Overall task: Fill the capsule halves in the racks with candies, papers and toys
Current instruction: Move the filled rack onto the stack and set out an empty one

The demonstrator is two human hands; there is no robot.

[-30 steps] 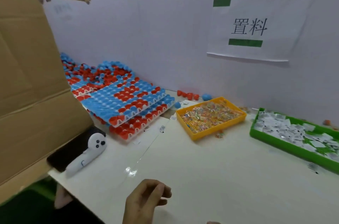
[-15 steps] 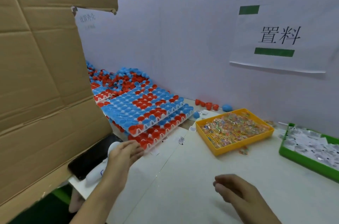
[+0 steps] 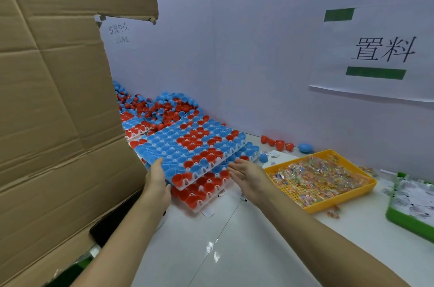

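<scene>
Two white racks lie stacked on the table, both filled with red and blue capsule halves. The top rack (image 3: 191,148) sits askew over the lower rack (image 3: 202,195). My left hand (image 3: 156,177) touches the top rack's near-left edge with straight fingers. My right hand (image 3: 246,175) is open, palm turned left, just off the rack's near-right edge; I cannot tell if it touches. An orange tray of wrapped candies (image 3: 321,208) lies to the right, and a green tray of papers (image 3: 408,222) sits at the far right.
A tall cardboard sheet (image 3: 58,110) walls off the left side. Loose capsule halves (image 3: 159,104) are heaped behind the racks against the white wall. A few red halves (image 3: 277,142) and a blue capsule (image 3: 305,147) lie by the wall. A black phone (image 3: 110,225) lies by the cardboard.
Both hands have reached forward from the near table to the sides of the top rack. The view has shifted left and closer to the racks.
</scene>
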